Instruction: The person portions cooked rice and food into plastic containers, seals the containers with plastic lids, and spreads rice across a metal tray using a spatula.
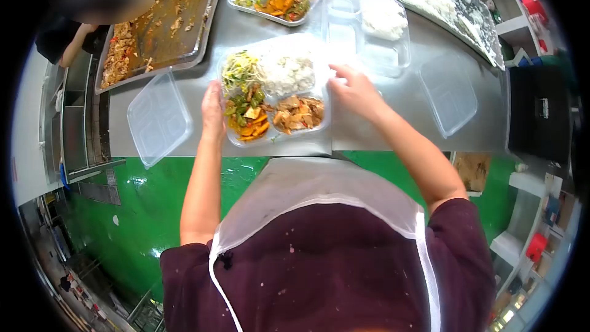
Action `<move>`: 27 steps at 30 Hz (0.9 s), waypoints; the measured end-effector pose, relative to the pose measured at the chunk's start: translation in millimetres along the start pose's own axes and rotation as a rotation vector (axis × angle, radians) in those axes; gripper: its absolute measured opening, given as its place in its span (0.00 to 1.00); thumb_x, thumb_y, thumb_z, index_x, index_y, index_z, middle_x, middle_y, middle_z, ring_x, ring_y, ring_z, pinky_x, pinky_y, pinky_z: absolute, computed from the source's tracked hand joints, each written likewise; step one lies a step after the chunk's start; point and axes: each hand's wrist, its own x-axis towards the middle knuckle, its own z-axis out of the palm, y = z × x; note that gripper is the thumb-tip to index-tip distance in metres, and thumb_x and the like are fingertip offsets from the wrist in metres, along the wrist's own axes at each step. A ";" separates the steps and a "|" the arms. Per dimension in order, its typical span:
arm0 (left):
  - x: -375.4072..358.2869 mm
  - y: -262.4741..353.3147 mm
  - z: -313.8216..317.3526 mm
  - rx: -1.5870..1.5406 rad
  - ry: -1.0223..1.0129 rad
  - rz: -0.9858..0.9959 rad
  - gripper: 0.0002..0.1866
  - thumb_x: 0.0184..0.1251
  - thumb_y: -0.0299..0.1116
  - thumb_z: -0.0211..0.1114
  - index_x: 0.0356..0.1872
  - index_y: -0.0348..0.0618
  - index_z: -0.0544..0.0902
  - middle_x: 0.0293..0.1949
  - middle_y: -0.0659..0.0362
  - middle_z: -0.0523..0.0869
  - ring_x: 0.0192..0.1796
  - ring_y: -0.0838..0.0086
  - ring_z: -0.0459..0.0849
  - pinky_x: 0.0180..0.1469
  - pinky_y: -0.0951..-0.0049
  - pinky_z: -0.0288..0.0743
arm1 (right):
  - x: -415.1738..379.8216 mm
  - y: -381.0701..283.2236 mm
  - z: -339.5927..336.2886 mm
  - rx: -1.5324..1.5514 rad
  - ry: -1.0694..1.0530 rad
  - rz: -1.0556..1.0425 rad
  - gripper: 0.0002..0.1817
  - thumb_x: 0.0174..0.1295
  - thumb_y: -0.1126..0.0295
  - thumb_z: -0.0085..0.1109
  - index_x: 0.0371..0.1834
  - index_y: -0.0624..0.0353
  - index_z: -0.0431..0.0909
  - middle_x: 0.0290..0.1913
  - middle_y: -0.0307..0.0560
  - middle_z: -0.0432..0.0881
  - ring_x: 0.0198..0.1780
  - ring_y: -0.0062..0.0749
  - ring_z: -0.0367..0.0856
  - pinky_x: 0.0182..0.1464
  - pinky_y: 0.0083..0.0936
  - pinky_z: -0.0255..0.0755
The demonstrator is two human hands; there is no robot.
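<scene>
A clear plastic meal container [327, 120] lies on the steel table in front of me, with rice, sprouts, orange and green vegetables and meat pieces in separate compartments. Its left side is held by my left hand [213, 110], fingers stretched up along the edge. My right hand [355, 89] grips the opposite rim near the upper right corner, thumb and fingers bent at the edge. Just beyond my right hand sits another clear container [344, 40] with only rice in it. A filled container [297, 23] with rice, vegetables and meat stands behind mine.
Loose clear lids lie on the table, one at left [158, 120] and one at right [448, 95]. A large metal tray [200, 37] with meat and sauce is at the back left, near another person [74, 49]. A rice tray [485, 43] stands back right. The table's front edge is close.
</scene>
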 end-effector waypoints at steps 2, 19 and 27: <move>-4.1 -4.9 -5.6 -0.003 0.109 0.062 0.28 0.64 0.48 0.53 0.59 0.40 0.66 0.57 0.59 0.70 0.58 0.72 0.67 0.53 0.70 0.60 | -40.5 18.3 -51.6 0.027 0.148 -0.057 0.17 0.56 0.69 0.50 0.48 0.65 0.73 0.48 0.56 0.75 0.51 0.47 0.73 0.55 0.31 0.65; -122.0 6.5 30.0 0.160 0.427 0.388 0.14 0.69 0.35 0.48 0.53 0.44 0.72 0.52 0.63 0.75 0.53 0.79 0.72 0.47 0.77 0.65 | -255.2 332.2 -149.6 0.826 1.135 1.071 0.09 0.59 0.68 0.51 0.36 0.64 0.75 0.27 0.44 0.79 0.20 0.27 0.74 0.17 0.21 0.63; -135.8 11.6 88.1 0.155 0.166 0.470 0.15 0.70 0.32 0.45 0.53 0.40 0.71 0.53 0.60 0.75 0.54 0.78 0.72 0.48 0.80 0.66 | -188.0 249.2 -167.8 -0.290 1.049 1.005 0.45 0.42 0.44 0.65 0.57 0.67 0.61 0.54 0.62 0.68 0.55 0.50 0.68 0.54 0.42 0.65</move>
